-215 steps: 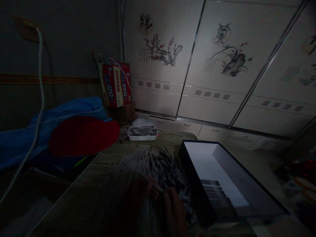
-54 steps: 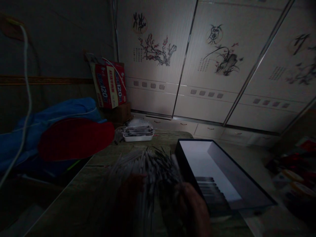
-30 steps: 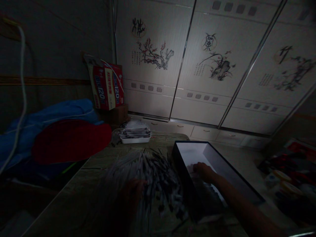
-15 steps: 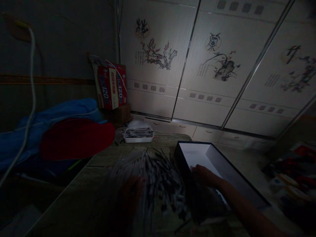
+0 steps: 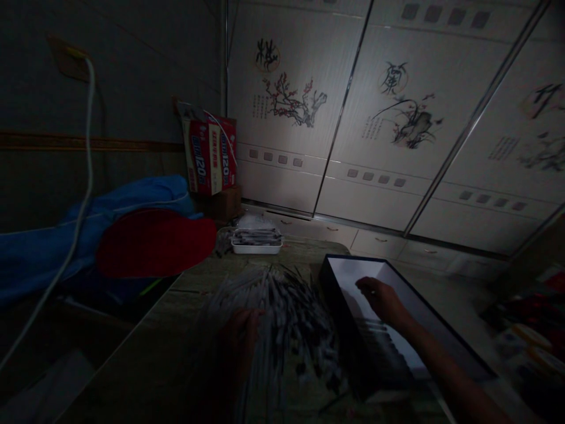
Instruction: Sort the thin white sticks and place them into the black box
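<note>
Although the light is poor, the head view shows both hands at a table (image 5: 185,300). The right hand (image 5: 382,297) is inside a dark-walled, white-lined box (image 5: 342,280), above its floor, with fingers bent; whether it grips anything cannot be told. Nearer the person, a row of slim dark sticks (image 5: 383,347) lies side by side in the box. The left hand (image 5: 241,335), in deep shadow, is at the left part of a loose pile of slim sticks (image 5: 282,306), fingers curled; its grip cannot be told either. The pile, pale and dark pieces mixed, lies on the table just left of the box. Beyond it stands a white tray (image 5: 256,249) filled with similar pieces. A red item (image 5: 156,244) lies against blue fabric (image 5: 132,194) at left.
</note>
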Tool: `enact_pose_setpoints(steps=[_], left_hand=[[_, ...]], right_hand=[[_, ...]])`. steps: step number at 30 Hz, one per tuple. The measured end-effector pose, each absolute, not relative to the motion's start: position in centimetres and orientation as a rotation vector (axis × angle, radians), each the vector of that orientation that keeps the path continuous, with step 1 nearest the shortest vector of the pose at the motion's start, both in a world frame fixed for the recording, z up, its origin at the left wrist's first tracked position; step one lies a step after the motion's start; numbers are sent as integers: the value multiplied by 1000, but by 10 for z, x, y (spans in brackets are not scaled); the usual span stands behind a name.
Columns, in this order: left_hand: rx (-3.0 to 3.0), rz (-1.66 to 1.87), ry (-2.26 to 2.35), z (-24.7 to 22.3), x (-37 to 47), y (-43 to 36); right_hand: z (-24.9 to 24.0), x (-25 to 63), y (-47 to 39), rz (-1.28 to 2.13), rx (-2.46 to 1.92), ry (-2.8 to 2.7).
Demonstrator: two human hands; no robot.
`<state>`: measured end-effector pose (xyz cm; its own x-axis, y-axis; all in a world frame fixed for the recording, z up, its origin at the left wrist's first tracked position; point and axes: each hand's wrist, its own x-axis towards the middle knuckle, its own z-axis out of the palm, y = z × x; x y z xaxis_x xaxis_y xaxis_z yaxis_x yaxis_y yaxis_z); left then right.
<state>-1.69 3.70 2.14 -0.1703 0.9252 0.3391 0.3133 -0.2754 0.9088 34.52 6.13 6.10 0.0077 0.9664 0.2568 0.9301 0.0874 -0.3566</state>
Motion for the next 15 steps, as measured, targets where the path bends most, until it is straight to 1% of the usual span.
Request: enact_pose_setpoints(steps=[3, 6, 8, 10, 12, 15], left_hand=[[1547, 1489, 1438, 21, -16, 36], [1546, 1480, 1419, 19, -16, 37], [1568, 1479, 1413, 19, -15, 38], [1589, 1470, 1432, 18, -15, 39], [1601, 1439, 1453, 19, -14, 38], [1618, 1410, 1475, 21, -14, 37]], right_hand=[[89, 312, 44, 103, -1731, -1795], [98, 259, 18, 162, -1600, -1796], [88, 222, 4, 328, -1509, -1826], [69, 190, -4, 504, -1521, -1917], [46, 165, -5, 537, -1566, -1943], [18, 143, -1, 490, -1630, -1939]])
